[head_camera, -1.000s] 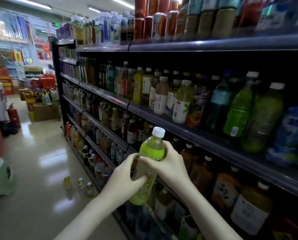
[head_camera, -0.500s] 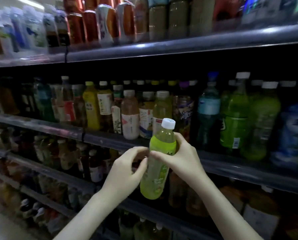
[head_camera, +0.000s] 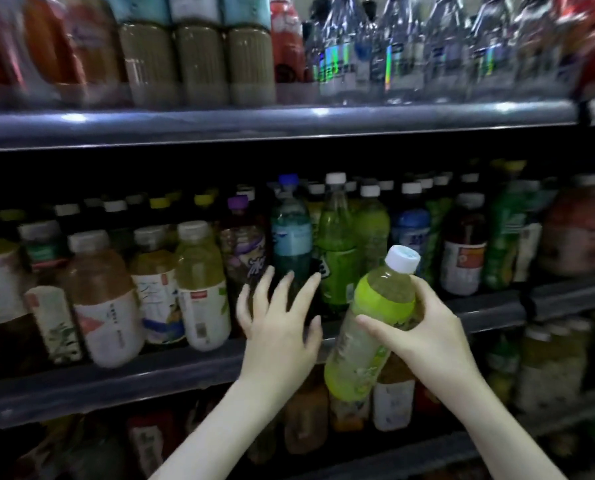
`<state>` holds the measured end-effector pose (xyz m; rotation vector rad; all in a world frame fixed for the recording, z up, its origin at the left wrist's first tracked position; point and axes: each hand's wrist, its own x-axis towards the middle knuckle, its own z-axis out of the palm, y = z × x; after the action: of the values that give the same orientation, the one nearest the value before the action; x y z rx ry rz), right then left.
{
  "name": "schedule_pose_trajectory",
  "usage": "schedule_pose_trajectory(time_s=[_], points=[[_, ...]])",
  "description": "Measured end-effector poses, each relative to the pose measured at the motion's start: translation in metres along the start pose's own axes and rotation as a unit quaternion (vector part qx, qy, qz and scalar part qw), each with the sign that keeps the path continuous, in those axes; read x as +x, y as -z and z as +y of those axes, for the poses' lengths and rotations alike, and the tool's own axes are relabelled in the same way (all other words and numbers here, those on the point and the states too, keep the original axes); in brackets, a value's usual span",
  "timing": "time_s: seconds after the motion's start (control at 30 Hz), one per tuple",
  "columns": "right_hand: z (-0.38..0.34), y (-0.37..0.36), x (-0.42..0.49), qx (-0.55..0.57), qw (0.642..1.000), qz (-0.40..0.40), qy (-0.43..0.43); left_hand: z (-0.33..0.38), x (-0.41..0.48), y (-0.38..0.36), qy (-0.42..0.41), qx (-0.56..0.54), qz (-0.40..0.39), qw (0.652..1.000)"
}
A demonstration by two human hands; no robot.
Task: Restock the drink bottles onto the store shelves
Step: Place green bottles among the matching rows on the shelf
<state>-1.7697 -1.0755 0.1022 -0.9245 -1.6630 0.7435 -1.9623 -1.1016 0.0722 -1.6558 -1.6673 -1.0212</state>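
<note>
Clutching a tilted clear-plastic bottle — glossy green label, round white cap — right hand, left hand splayed, grip released

Across the top of the frame stand three tan ribbed bottles with teal tops, a red drink bottle just right of them, then a row of clear water bottles with shimmering labels. In the middle band, from left to right, are an amber tea bottle, a pale green juice bottle, a purple-capped bottle, a blue-capped teal bottle and a tall green bottle. The bottles along the bottom are too blurred to identify.
</note>
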Motion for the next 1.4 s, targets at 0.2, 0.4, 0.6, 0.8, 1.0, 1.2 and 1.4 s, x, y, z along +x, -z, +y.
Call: schedule_pose_trajectory(time_s=[0.2,0.4,0.6,0.8,1.0,1.2,1.4], points=[[0.001,0.048,0.005,0.006,0.995,0.103,0.016,0.043,0.039,-0.038,-0.046,0.021,0.032,0.998],[0.013,0.086,0.022,0.0,0.988,0.151,0.04,0.089,0.058,-0.072,-0.095,0.011,0.064,0.993],[0.028,0.114,0.042,-0.024,0.985,0.152,0.077,0.107,0.092,-0.098,-0.093,0.094,0.08,0.988],[0.047,0.131,0.062,-0.006,0.989,0.132,0.059,0.119,0.114,-0.123,-0.057,0.133,0.065,0.987],[0.057,0.135,0.065,0.009,0.995,0.092,0.047,0.087,0.099,-0.103,0.048,0.173,0.143,0.973],[0.047,0.117,0.066,0.034,0.997,0.051,0.055,0.061,0.112,-0.082,0.113,0.14,0.07,0.981],[0.033,0.093,0.065,0.074,0.992,0.051,0.092,0.077,0.102,-0.056,0.166,-0.052,0.089,0.981]])
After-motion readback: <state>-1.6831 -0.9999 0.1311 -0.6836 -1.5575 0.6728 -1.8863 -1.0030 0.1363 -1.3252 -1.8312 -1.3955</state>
